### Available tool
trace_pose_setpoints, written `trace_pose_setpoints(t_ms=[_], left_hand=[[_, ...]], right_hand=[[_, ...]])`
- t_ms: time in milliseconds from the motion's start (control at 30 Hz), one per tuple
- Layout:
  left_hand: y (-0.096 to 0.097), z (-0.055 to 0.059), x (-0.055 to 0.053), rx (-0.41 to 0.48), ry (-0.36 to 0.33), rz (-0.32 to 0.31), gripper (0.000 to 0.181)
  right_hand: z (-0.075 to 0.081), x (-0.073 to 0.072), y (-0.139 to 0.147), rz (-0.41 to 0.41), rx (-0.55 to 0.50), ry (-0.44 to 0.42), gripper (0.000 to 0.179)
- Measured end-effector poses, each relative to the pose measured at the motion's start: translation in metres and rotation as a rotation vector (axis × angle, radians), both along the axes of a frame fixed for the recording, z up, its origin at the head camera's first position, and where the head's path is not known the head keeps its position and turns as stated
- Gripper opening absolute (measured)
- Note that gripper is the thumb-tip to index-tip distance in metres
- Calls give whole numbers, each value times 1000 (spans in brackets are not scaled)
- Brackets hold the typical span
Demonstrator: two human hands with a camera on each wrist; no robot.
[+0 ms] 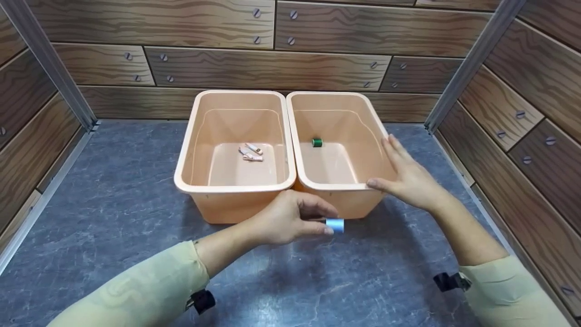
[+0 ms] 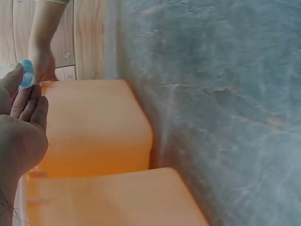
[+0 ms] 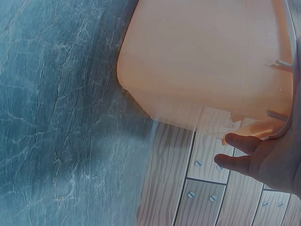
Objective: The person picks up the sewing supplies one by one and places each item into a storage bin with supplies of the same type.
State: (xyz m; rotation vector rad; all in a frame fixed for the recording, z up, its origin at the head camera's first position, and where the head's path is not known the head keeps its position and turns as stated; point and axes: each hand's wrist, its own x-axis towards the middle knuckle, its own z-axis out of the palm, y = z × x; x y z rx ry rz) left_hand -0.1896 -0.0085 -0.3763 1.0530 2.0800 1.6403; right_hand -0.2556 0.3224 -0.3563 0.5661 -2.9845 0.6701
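In the head view my left hand [image 1: 290,218] pinches a light blue thread spool [image 1: 335,225] between thumb and fingertips, in front of the bins. The left wrist view also shows the spool [image 2: 27,74] at the fingertips. My right hand [image 1: 411,179] rests on the near right corner of the right peach bin [image 1: 336,186], its thumb on the front rim and its fingers stretched along the side. A green thread spool [image 1: 317,142] lies inside that bin. Several small clips [image 1: 252,153], like clothespins, lie in the left peach bin [image 1: 233,188].
Both bins stand side by side, rims close together, on a dark blue marbled tabletop [image 1: 122,190]. Wood-patterned panels [image 1: 268,68] enclose the back and sides. Metal corner posts [image 1: 474,63] rise at the back left and back right.
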Motion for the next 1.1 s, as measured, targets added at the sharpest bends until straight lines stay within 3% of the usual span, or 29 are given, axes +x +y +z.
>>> trace_pose_setpoints(t_ms=[467,667,967,1100], left_hand=[[9,35,-16,79,29,42,30],[14,44,-22,98,2,53,31],[17,54,-36,101,60,75,31],[17,59,-43,101,53,100,30]], right_hand=[[-1,-1,0,-2,-3,-8,110],[-1,0,1,-7,-2,-9,111],[-1,0,0,-8,-10,-4,111],[-3,-1,0,-11,-8,-4,111]])
